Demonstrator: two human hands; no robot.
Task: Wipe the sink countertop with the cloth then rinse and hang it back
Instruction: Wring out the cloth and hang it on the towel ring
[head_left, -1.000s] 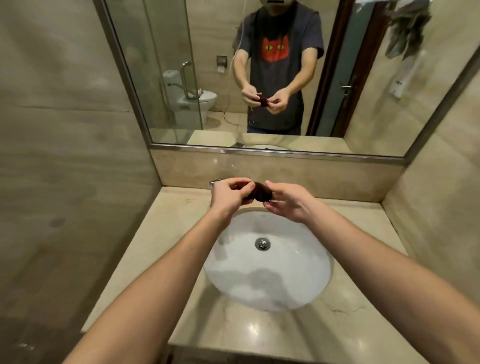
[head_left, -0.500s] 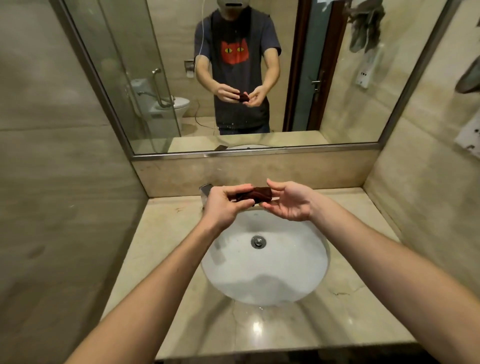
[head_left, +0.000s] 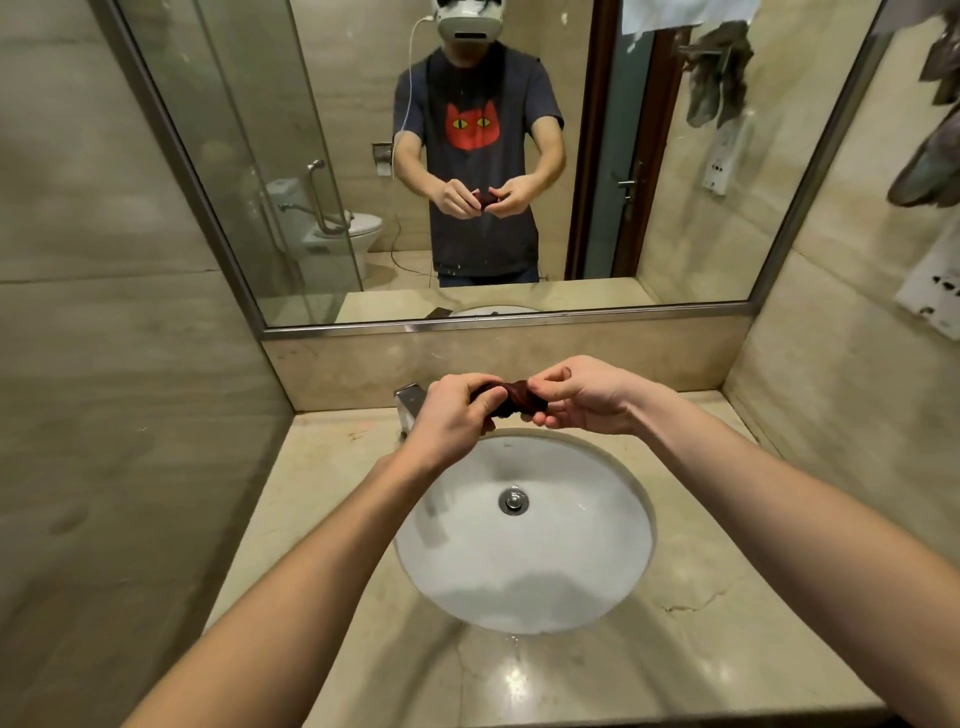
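Note:
A small dark red cloth (head_left: 514, 397), twisted into a tight roll, is held above the back rim of the white sink basin (head_left: 524, 566). My left hand (head_left: 449, 415) grips its left end with curled fingers. My right hand (head_left: 582, 397) pinches its right end between thumb and fingers. The beige marble countertop (head_left: 727, 597) surrounds the basin. The mirror (head_left: 467, 156) reflects both hands on the cloth.
A chrome tap (head_left: 408, 408) stands behind my left hand at the basin's back left. The drain (head_left: 513, 500) sits mid-basin. Grey cloths (head_left: 930, 171) hang on the right wall above a white socket plate (head_left: 935, 291). Tiled walls close both sides.
My right hand went from a loose, open hold to a pinch on the cloth's end. The cloth is now twisted tighter. The view tilted up and shows more mirror.

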